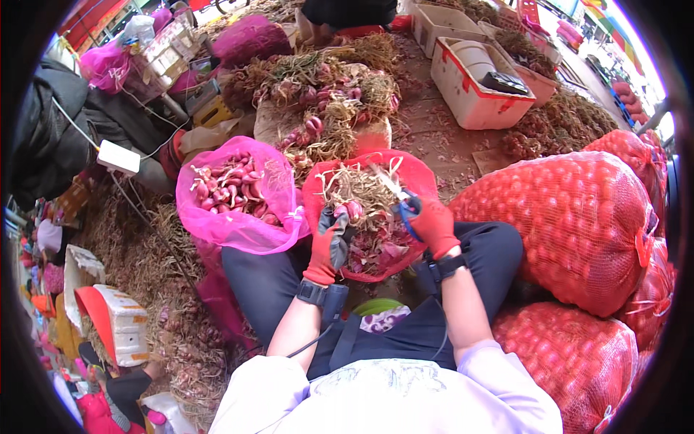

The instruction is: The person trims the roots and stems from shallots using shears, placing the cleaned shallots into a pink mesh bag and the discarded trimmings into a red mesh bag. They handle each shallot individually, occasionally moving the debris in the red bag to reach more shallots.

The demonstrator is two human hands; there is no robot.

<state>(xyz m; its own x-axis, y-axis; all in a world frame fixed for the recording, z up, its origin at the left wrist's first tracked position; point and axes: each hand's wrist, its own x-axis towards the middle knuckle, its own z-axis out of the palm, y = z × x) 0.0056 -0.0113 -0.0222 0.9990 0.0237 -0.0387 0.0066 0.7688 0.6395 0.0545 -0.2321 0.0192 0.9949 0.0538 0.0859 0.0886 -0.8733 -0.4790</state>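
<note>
In a red and grey glove, my left hand [329, 244] is closed on a purple-red shallot [353, 210] over a red mesh bag [426, 178]. That bag lies open between my knees, with dry stalks [354, 184] and papery purple skins [372, 252] in it. My right hand [433, 224], gloved too, grips blue-handled scissors [408, 218]; their blades point up toward the dry stalks and are blurred. Left of it, a pink mesh bag [249, 241] holds many shallots [230, 181] with short stems.
Full red mesh sacks [557, 217] of shallots press close on my right. Untrimmed bunches [318, 94] lie ahead, with white foam boxes [477, 101] beyond. A cable with a white box [118, 158] hangs at left above more bunches [173, 318]. Another person [347, 11] sits at the far side.
</note>
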